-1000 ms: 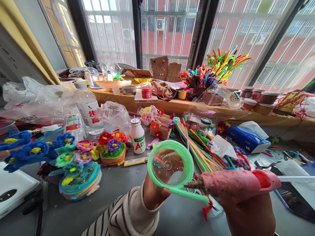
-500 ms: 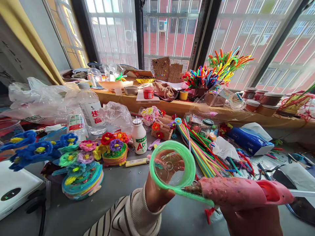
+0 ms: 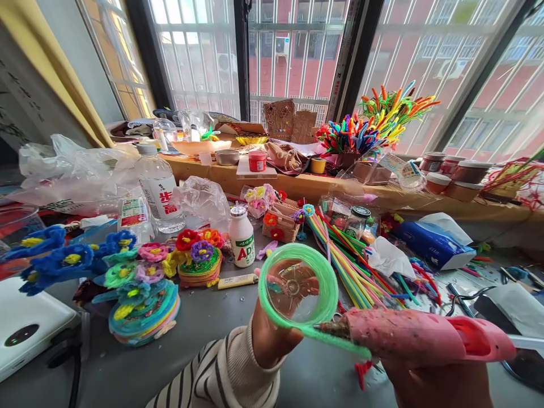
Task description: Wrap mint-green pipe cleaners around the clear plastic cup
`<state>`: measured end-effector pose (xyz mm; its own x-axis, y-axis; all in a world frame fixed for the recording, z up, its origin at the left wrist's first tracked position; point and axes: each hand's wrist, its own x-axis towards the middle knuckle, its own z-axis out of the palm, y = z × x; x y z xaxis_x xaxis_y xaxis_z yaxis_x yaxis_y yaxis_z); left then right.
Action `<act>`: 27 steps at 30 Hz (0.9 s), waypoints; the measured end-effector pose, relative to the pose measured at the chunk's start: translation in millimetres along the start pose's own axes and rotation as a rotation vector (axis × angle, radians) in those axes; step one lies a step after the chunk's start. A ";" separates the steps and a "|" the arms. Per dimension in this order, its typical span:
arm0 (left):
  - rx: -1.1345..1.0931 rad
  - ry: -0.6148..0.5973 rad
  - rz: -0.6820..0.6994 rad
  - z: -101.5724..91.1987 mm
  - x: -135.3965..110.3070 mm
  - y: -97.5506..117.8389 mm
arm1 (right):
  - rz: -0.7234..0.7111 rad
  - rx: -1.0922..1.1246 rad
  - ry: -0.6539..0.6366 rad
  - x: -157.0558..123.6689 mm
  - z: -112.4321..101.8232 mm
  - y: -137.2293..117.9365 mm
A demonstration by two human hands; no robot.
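Observation:
My left hand [image 3: 272,340] is wrapped round a clear plastic cup [image 3: 293,287] with its mouth facing me; some fingers show through it. Light green pipe cleaner [image 3: 330,283] is wound about the rim, and a loose tail of it runs down to the right. My right hand [image 3: 444,382] grips a pink hot glue gun [image 3: 420,337] lying level. The metal nozzle of the gun meets the green strand just below the cup's rim, or very close to it. A small red twisted piece [image 3: 362,374] lies under the tail.
Pipe-cleaner flowers on a round coiled base [image 3: 144,317] stand left, beside a white device [image 3: 29,328]. Behind are a white drink bottle [image 3: 241,237], a glue stick-like yellow piece [image 3: 236,281], loose pipe cleaners [image 3: 340,255] and a blue tissue pack [image 3: 433,241].
The glue gun has shifted very slightly to the right at its rear. The cup and both hands otherwise keep almost the same place, and the view has drifted a little.

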<state>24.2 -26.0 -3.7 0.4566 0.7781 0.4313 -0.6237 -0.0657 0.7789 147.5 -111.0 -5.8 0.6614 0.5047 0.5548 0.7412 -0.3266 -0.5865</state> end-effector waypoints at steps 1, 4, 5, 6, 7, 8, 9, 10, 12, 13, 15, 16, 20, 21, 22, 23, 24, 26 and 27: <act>-0.007 0.002 0.001 -0.8 0.1 -0.9 | 0.001 0.030 0.011 0.0 -0.1 -2.5; -0.012 0.004 -0.005 -2.0 0.0 -1.0 | -0.009 0.153 0.049 0.7 -0.3 -8.7; -0.009 0.005 -0.012 -1.8 -0.1 -0.2 | -0.013 0.188 0.052 1.1 -0.1 -9.5; -0.007 0.005 -0.018 -1.3 -0.4 0.8 | -0.017 0.212 0.049 1.5 0.1 -9.4; -0.006 0.007 -0.019 -0.6 -0.6 1.8 | -0.020 0.225 0.046 1.8 0.4 -8.6; -0.008 0.015 -0.019 0.3 -0.8 2.8 | -0.024 0.228 0.042 2.0 0.9 -7.2; -0.010 0.018 -0.019 1.2 -1.0 3.5 | -0.028 0.226 0.038 2.0 1.4 -5.4; -0.012 0.021 -0.020 2.0 -1.0 3.9 | -0.030 0.223 0.035 1.9 1.9 -3.5; -0.012 0.033 -0.021 3.1 -0.8 3.9 | -0.011 0.222 0.039 1.1 2.6 -0.1; -0.009 0.036 -0.019 3.3 -0.6 3.7 | 0.011 0.214 0.038 0.7 2.7 1.1; -0.002 0.028 -0.018 3.1 -0.2 3.2 | 0.057 0.178 0.037 0.2 2.2 2.8; 0.001 0.028 -0.020 3.0 0.0 3.1 | 0.071 0.149 0.035 0.1 1.8 3.5; -0.013 0.032 -0.015 2.0 -0.4 1.9 | 0.077 0.113 0.006 1.5 -0.1 6.3; -0.024 0.031 -0.014 1.5 -0.7 1.0 | 0.077 0.128 -0.011 2.1 -0.4 7.3; -0.036 0.029 -0.012 0.7 -0.9 -0.1 | 0.077 0.143 -0.023 2.7 -0.6 8.4; -0.051 0.029 -0.009 -0.3 -1.1 -1.5 | 0.076 0.143 -0.030 3.3 -0.7 9.6; -0.063 0.033 -0.007 -1.4 -1.2 -3.0 | 0.074 0.131 -0.033 3.8 -0.7 11.0; -0.081 0.032 0.001 -4.0 -1.3 -6.1 | 0.062 0.121 -0.042 4.6 -0.3 14.7; -0.087 0.028 0.001 -5.2 -1.3 -7.6 | 0.057 0.129 -0.043 4.9 0.2 16.9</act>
<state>25.0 -23.2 -12.5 0.4390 0.7953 0.4181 -0.6777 -0.0125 0.7352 163.3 -113.9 -13.1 0.6943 0.5231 0.4943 0.6799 -0.2515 -0.6889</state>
